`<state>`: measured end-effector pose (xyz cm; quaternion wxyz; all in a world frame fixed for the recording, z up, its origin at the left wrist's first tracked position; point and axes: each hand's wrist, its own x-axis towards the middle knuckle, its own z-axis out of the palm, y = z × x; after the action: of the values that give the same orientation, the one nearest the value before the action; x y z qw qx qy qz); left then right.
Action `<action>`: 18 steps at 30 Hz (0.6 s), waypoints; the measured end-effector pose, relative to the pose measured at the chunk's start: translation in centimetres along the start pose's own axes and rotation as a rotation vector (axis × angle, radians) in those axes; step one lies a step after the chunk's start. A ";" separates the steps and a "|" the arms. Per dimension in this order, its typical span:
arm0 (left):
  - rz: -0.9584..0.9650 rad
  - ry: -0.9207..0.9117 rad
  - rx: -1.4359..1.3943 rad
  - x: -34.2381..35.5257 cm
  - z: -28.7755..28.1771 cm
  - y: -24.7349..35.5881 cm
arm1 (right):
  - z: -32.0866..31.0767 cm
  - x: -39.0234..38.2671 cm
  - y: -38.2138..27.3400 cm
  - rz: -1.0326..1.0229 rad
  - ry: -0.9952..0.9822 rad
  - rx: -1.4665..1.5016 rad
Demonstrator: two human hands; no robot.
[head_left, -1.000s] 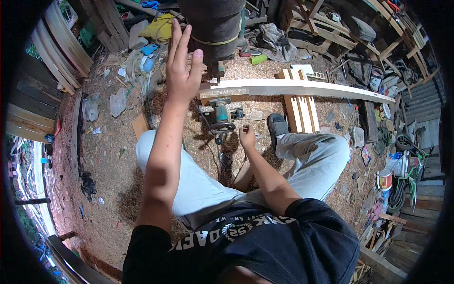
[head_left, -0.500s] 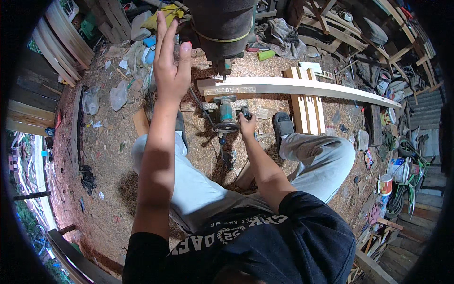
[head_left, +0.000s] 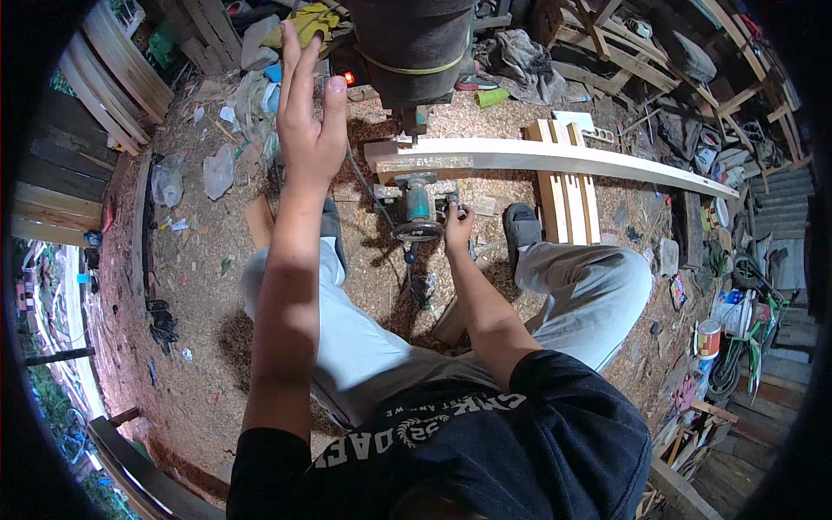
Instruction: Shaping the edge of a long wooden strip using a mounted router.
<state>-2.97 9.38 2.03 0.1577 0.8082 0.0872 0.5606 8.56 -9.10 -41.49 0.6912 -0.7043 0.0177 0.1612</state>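
Note:
My left hand [head_left: 310,134] is raised, fingers extended, left of a large dark drill-like machine body [head_left: 407,48] with a yellow band; a small red light [head_left: 348,77] shows beside my thumb. Below, a teal fixture [head_left: 418,202] with a dark handwheel [head_left: 418,232] stands at a long pale beam [head_left: 511,154], whose left end is under the machine's bit. My right hand [head_left: 459,227] has its fingers closed on a small black knob [head_left: 451,204] on the fixture's right side.
Grooved timber pieces [head_left: 563,212] lie crosswise under the beam. Wood scraps and frames [head_left: 607,48] pile at the back right, buckets [head_left: 708,338] and hoses at the right, curved boards [head_left: 113,78] at the back left. Plastic bags [head_left: 218,178] lie on the chip-covered ground between my legs and the boards.
My right hand has moved up onto the knob. My left hand has shifted left, still open. The red light now shows. The machine and beam appear slightly shifted as the view moved.

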 end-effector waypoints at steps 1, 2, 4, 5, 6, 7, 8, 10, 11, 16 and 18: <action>-0.003 -0.001 0.005 0.0 0.1 0.0 | -0.1 0.0 -0.3 0.013 0.016 -0.005; -0.005 -0.002 0.010 0.1 0.2 0.1 | -0.2 0.1 -0.4 0.011 0.019 -0.004; -0.003 -0.001 0.006 0.1 0.3 0.0 | -0.3 0.2 -0.5 -0.026 0.024 -0.039; 0.001 0.001 -0.005 0.3 0.6 0.2 | -0.6 0.7 -0.3 -0.031 0.033 -0.038; 0.006 0.005 -0.019 0.5 1.1 0.4 | -1.0 1.5 0.1 -0.005 0.039 0.021; 0.012 0.006 -0.032 0.8 1.5 0.6 | -1.5 2.4 0.4 0.019 0.045 0.081; 0.005 -0.003 -0.011 0.3 1.0 0.3 | -1.0 1.3 0.0 0.034 0.028 0.081; -0.024 -0.016 0.055 -0.8 -1.5 -0.4 | 0.4 -2.1 -2.2 0.494 -0.224 0.443; -0.018 0.002 -0.011 0.2 0.4 0.3 | -2.0 1.9 -0.3 0.502 -0.288 0.466; 0.013 0.010 -0.067 1.1 2.2 0.9 | -2.9 4.7 2.3 -0.084 -0.057 0.085; 0.005 -0.001 -0.028 0.3 1.0 0.2 | -1.6 2.4 0.8 0.136 -0.179 0.122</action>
<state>-1.97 9.09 2.04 0.1677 0.8065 0.0770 0.5617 10.93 -10.26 -42.87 0.7190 -0.6408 0.0134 0.2688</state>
